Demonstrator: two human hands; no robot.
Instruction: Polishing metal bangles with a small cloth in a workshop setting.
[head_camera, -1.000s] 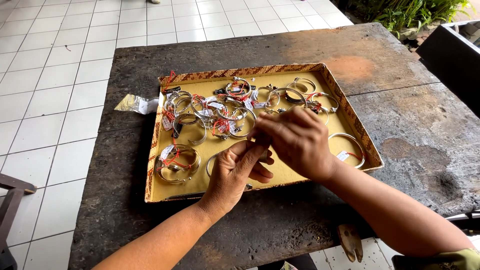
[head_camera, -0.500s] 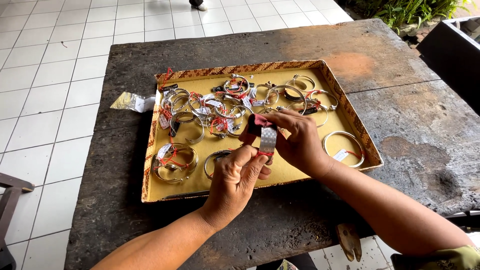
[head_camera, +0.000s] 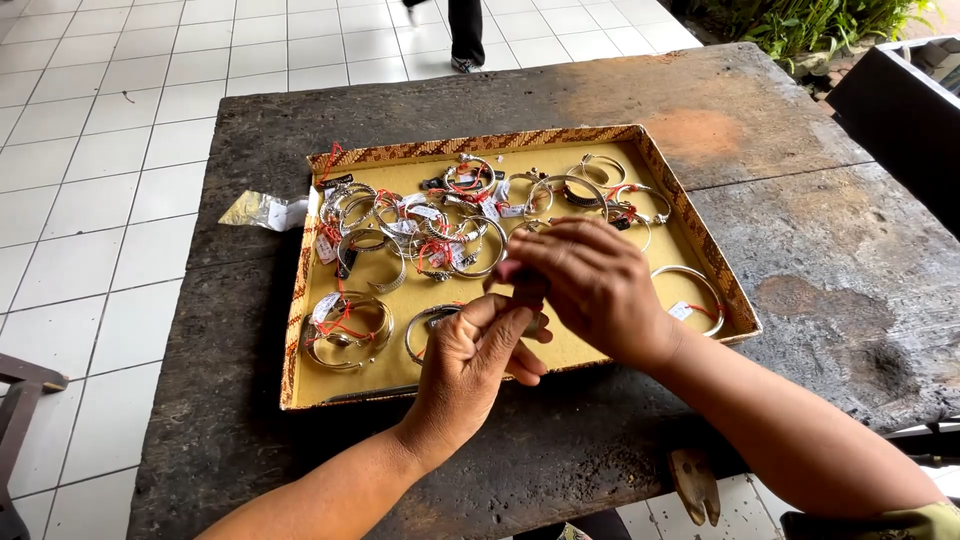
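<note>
Both my hands meet over the front middle of a shallow yellow tray (head_camera: 480, 143) with a woven patterned rim. My right hand (head_camera: 595, 285) and my left hand (head_camera: 470, 360) pinch a small silver bracelet (head_camera: 527, 291) between their fingertips; the fingers hide most of it. Several silver bangles (head_camera: 440, 225) with red strings and white tags lie heaped in the tray's far left half. A stacked pair of bangles (head_camera: 348, 328) lies at the near left. One single bangle (head_camera: 690, 290) rests at the right, just beyond my right wrist.
The tray sits on a dark, worn wooden table (head_camera: 830, 250). A small clear plastic bag (head_camera: 262, 210) lies left of the tray. A person's legs (head_camera: 465, 30) stand on the white tiled floor beyond. A dark box (head_camera: 900, 90) is at the far right.
My right hand lifted a silver bracelet from the tray and both hands have closed around it, hiding it. The view has shifted slightly.
</note>
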